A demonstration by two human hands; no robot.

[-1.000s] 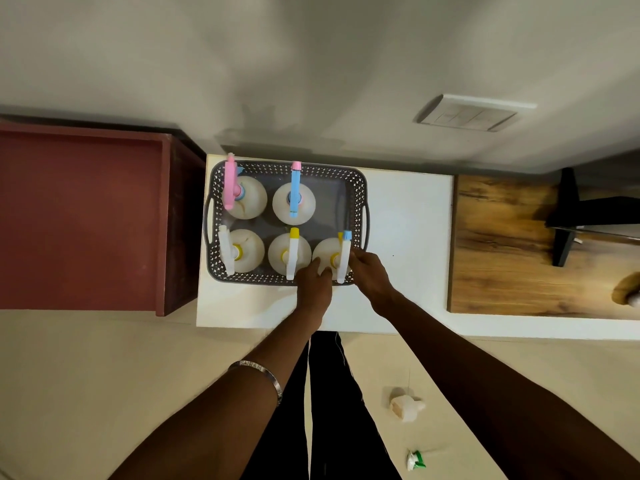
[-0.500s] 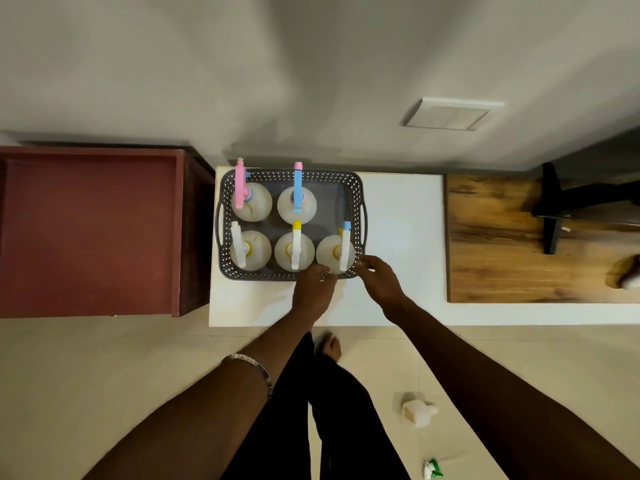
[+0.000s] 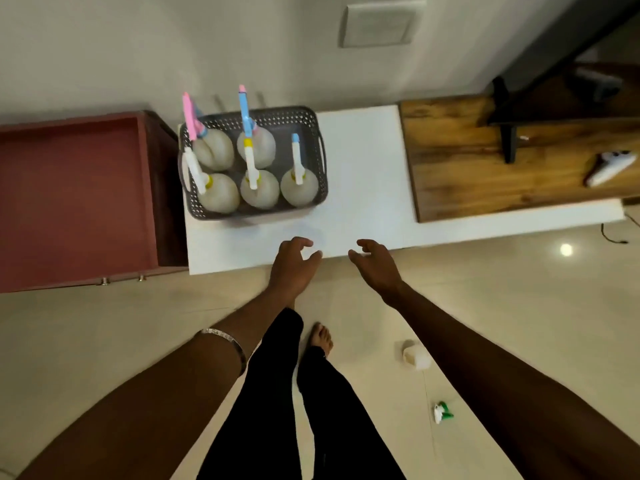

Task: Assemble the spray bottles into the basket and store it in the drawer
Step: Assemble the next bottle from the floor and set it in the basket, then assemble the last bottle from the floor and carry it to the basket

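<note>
A grey perforated basket (image 3: 313, 126) stands on the left part of the white tabletop (image 3: 360, 188). Several pale spray bottles stand upright in it, such as the front right one (image 3: 299, 187) with a blue-tipped white sprayer and the back left one (image 3: 213, 152) with a pink sprayer. The basket's back right corner holds no bottle. My left hand (image 3: 292, 265) and my right hand (image 3: 375, 265) hover over the table's front edge, fingers apart, holding nothing. An open dark red drawer (image 3: 74, 199) lies left of the basket.
A loose bottle (image 3: 415, 355) and a green sprayer head (image 3: 441, 412) lie on the tiled floor at the right. A wooden board (image 3: 485, 161) with a black stand (image 3: 507, 129) and a white object (image 3: 609, 166) sits right of the white tabletop. My legs stand below.
Both hands have let go of the front right bottle and drawn back from the basket to the table's front edge. The camera has pulled back and tilted.
</note>
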